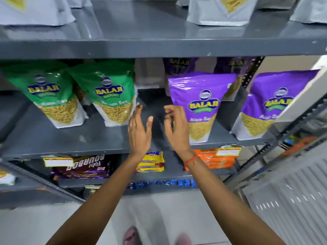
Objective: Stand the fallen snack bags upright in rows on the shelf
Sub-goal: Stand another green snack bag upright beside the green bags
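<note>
Evidently a pause between bags, judged from how things lie:

Step in hand: both hands are raised in the bare gap at the middle of the shelf [53, 138], holding nothing; no fallen bag shows in this view.

Left hand [139, 128]: fingers spread and straight, empty, its fingertips [138, 107] just beside the lower right corner of the second green bag [113, 96], contact uncertain.

Right hand [177, 128]: fingers loosely curled, empty, just in front of the left edge of the front purple bag [203, 106]; whether it touches is unclear.

Snack bags: two green ones, the first green bag [51, 96] at the left, stand upright side by side; the front purple bag and the far purple bag [276, 103] stand upright at the right, with more purple ones [178, 65] behind.

Rows: the green and purple groups are well apart, the gap between them bare.

Next move: probably squaring the nearest bags into line, or turning to find another fallen bag beyond this view; light pressure near the base should keep them standing.

Lower shelf: biscuit packs [83, 167], not part of the task.
</note>
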Demonstrator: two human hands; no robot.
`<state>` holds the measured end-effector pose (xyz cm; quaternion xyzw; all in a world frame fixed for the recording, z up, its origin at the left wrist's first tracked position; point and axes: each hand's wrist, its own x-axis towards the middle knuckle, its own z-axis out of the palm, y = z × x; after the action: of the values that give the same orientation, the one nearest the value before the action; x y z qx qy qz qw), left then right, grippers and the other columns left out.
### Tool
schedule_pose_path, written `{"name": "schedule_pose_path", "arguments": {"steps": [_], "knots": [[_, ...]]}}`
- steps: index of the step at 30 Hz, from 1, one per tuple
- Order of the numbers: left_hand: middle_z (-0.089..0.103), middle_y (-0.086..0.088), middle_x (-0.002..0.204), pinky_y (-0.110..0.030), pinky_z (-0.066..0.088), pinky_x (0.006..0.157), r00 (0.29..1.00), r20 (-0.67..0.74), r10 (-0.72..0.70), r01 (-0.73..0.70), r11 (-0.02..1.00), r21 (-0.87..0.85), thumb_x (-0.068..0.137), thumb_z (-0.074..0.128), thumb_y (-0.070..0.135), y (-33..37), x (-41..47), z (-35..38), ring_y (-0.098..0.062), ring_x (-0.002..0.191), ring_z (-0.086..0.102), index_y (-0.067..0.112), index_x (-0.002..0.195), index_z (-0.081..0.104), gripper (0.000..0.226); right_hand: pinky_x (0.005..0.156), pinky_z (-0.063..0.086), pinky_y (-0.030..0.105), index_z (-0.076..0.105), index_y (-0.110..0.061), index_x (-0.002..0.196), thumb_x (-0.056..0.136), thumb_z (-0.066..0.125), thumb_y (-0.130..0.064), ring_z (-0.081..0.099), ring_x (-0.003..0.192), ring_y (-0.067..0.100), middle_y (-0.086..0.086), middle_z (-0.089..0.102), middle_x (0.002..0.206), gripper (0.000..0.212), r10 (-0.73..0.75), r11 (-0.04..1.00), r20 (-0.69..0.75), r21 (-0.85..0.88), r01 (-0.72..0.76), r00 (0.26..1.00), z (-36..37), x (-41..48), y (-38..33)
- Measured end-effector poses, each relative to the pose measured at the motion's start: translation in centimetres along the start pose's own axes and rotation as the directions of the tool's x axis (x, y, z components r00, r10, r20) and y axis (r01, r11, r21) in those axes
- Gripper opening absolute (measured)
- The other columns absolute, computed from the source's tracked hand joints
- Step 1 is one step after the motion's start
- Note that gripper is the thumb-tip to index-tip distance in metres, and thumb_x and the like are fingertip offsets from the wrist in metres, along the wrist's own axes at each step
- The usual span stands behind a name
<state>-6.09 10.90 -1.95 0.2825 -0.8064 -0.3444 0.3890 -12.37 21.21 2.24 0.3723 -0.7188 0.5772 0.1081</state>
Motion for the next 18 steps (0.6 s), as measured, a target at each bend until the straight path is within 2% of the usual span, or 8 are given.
{"name": "schedule_pose_path", "arguments": {"steps": [3, 6, 9, 10, 13, 14, 16, 18], "knots": [[0.029, -0.012, 0.153, -0.046, 0.024, 0.117, 0.984, -0.123, -0.131, 0.136, 0.990, 0.040, 0.086, 0.028, 0.063, -4.3, 1.2, -3.5, -0.026, 0.140, 0.028, 0.012, 0.142, 0.024, 0.076, 0.086, 0.048, 0.036, 0.055, 0.000, 0.106, 0.079, 0.046, -0.001, 0.061, 0.092, 0.028, 0.019, 0.061, 0.106, 0.029, 0.144, 0.989, 0.177, 0.011, -0.149, 0.974, 6.1, 1.2, -0.1], [0.012, -0.013, 0.158, -0.045, 0.011, 0.120, 0.969, -0.097, -0.227, 0.236, 0.968, 0.091, 0.081, 0.034, 0.066, -9.6, 2.6, -6.5, -0.024, 0.145, 0.015, 0.012, 0.146, 0.011, 0.087, 0.100, 0.029, 0.029, 0.049, 0.006, 0.117, 0.080, 0.049, 0.006, 0.047, 0.118, 0.041, 0.028, 0.054, 0.121, 0.038, 0.291, 0.957, 0.330, -0.094, -0.276, 0.898, 11.2, 2.1, 0.8], [0.008, -0.014, 0.158, -0.047, 0.017, 0.120, 0.954, 0.046, -0.296, 0.296, 0.955, 0.006, 0.084, 0.053, 0.051, -13.9, 4.5, -8.6, -0.027, 0.145, 0.013, 0.007, 0.146, 0.005, 0.090, 0.099, 0.025, 0.023, 0.036, 0.010, 0.129, 0.083, 0.051, 0.007, 0.036, 0.131, 0.040, 0.029, 0.040, 0.138, 0.049, 0.427, 0.904, 0.373, -0.157, -0.398, 0.823, 14.6, 2.9, 1.4], [0.009, -0.013, 0.158, -0.043, 0.022, 0.118, 0.941, 0.116, -0.317, 0.322, 0.946, -0.030, 0.085, 0.059, 0.038, -14.4, 5.1, -9.0, -0.029, 0.144, 0.016, 0.006, 0.146, 0.005, 0.088, 0.094, 0.027, 0.018, 0.033, 0.011, 0.130, 0.083, 0.052, 0.008, 0.037, 0.131, 0.038, 0.030, 0.038, 0.140, 0.051, 0.470, 0.881, 0.352, -0.138, -0.452, 0.809, 15.1, 3.2, 1.6], [0.013, -0.011, 0.156, -0.003, 0.028, 0.101, 0.890, 0.310, -0.333, 0.375, 0.923, -0.085, 0.086, 0.062, 0.017, -16.7, 7.3, -9.4, -0.023, 0.142, 0.020, 0.005, 0.145, 0.008, 0.082, 0.085, 0.035, 0.015, 0.030, 0.016, 0.128, 0.081, 0.053, 0.014, 0.045, 0.124, 0.036, 0.031, 0.041, 0.137, 0.052, 0.534, 0.840, 0.312, -0.088, -0.536, 0.786, 16.7, 3.8, 2.3], [0.022, -0.010, 0.154, -0.003, 0.032, 0.098, 0.873, 0.359, -0.330, 0.389, 0.915, -0.107, 0.085, 0.062, 0.017, -17.2, 8.1, -9.4, -0.021, 0.139, 0.025, 0.005, 0.145, 0.014, 0.077, 0.082, 0.041, 0.012, 0.028, 0.016, 0.129, 0.080, 0.052, 0.018, 0.050, 0.116, 0.031, 0.031, 0.042, 0.135, 0.054, 0.525, 0.842, 0.342, -0.070, -0.535, 0.780, 17.1, 4.0, 2.7], [0.052, -0.010, 0.124, -0.025, 0.043, 0.089, 0.849, 0.419, -0.321, 0.397, 0.911, -0.107, 0.085, 0.064, 0.019, -18.0, 9.0, -9.3, -0.018, 0.112, 0.049, 0.006, 0.125, 0.042, 0.048, 0.069, 0.045, 0.000, 0.025, 0.014, 0.129, 0.077, 0.050, 0.023, 0.054, 0.094, 0.014, 0.027, 0.045, 0.125, 0.058, 0.515, 0.832, 0.414, -0.031, -0.554, 0.751, 17.7, 4.4, 3.7], [0.047, -0.010, 0.082, -0.025, 0.038, 0.069, 0.846, 0.419, -0.329, 0.394, 0.916, -0.075, 0.084, 0.065, 0.021, -18.1, 9.4, -9.5, -0.016, 0.076, 0.045, 0.009, 0.088, 0.047, 0.022, 0.062, 0.047, 0.001, 0.030, 0.010, 0.127, 0.076, 0.053, 0.021, 0.055, 0.086, 0.014, 0.019, 0.049, 0.114, 0.057, 0.567, 0.798, 0.418, -0.063, -0.600, 0.710, 18.1, 4.5, 4.4]]}}
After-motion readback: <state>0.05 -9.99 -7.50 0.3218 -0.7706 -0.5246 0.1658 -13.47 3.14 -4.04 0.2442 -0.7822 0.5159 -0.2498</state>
